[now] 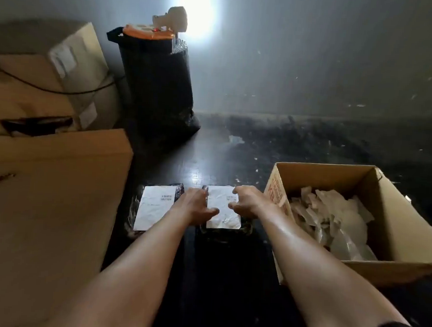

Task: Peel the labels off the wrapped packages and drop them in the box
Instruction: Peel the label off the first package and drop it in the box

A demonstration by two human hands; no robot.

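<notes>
Dark floor (pixel 229 276) | labelled package (pixel 224 207) between hands | left hand (pixel 195 207), right hand (pixel 248 201) half-curled, touching label edges

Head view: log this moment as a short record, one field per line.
left hand: on the left edge of the right package's label
right hand: on that label's right edge
right label: white, wrinkled, still on its package
left label: white, still on the left package, untouched
packages: two, dark wrap, side by side on the dark floor
box: open, right of the packages, holds a pile of crumpled peeled scraps
closed boxes: stacked at left
black bag: upright by the wall
</notes>
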